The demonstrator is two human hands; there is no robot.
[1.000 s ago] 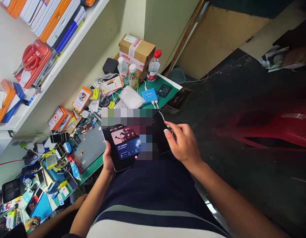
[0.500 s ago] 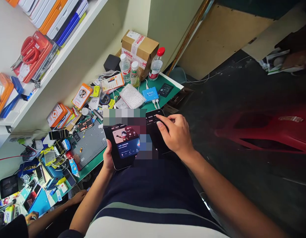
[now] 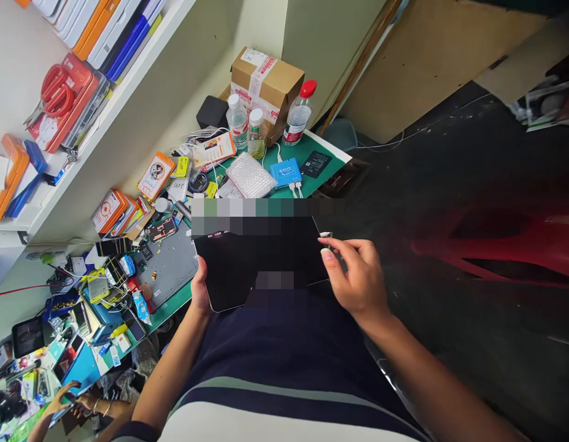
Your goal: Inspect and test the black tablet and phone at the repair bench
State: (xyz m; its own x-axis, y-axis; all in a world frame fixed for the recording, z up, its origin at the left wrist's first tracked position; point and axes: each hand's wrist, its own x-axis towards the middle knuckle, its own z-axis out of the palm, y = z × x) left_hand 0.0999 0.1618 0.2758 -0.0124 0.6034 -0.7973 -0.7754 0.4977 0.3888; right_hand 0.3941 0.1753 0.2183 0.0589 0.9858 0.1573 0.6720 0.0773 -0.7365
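Note:
A tablet with a mostly dark screen lies tilted in front of my waist, low over the workbench's edge. My left hand grips its left edge, thumb on the front; the fingers behind are hidden. Just off its right edge is my right hand, index finger and thumb apart, with nothing visible held between them. Whether the index fingertip touches the edge I cannot tell. A small whitish bit shows beside that fingertip, too small to name. Blurred blocks cover the upper and middle parts of the tablet.
The green workbench carries a cardboard box, bottles, a bubble-wrapped packet, a blue charging hub and a grey mat. Above is a shelf with red scissors. Another person's hands are at lower left.
My right hand has moved right and down, from over the screen to the tablet's right edge. The screen's lit pictures have gone dark. The other person's hands have shifted.

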